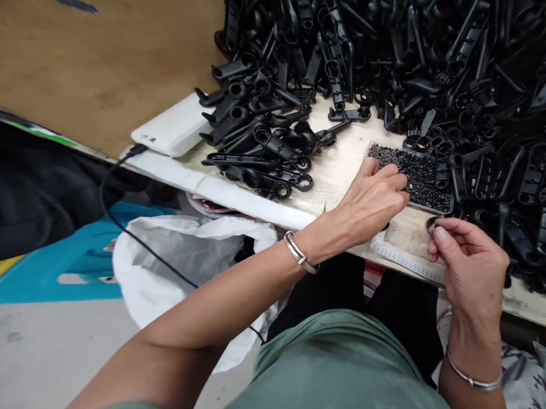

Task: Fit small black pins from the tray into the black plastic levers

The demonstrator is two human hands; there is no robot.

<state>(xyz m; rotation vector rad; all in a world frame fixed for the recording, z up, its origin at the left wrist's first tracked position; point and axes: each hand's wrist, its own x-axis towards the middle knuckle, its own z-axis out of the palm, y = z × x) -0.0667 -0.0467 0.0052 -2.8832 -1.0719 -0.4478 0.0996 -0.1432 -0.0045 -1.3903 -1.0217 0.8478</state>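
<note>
My left hand (372, 203) reaches over a clear shallow box (431, 209) full of tiny black pieces (420, 172). Its fingers are curled together at the box's near left side, and their tips are hidden, so what they hold cannot be made out. Just right of the box, over the table edge, my right hand (472, 258) pinches a small black round part (431, 223) between thumb and forefinger. Most of that part is covered by the fingers. A dark bit of something shows under my left palm.
A large heap of black plastic arms with ringed ends (333, 45) fills the back and right. A smaller pile (259, 140) lies left of centre. A white power bank (175, 124) with a black cable (155, 255) sits at the edge. Below hangs a white bag (156, 252).
</note>
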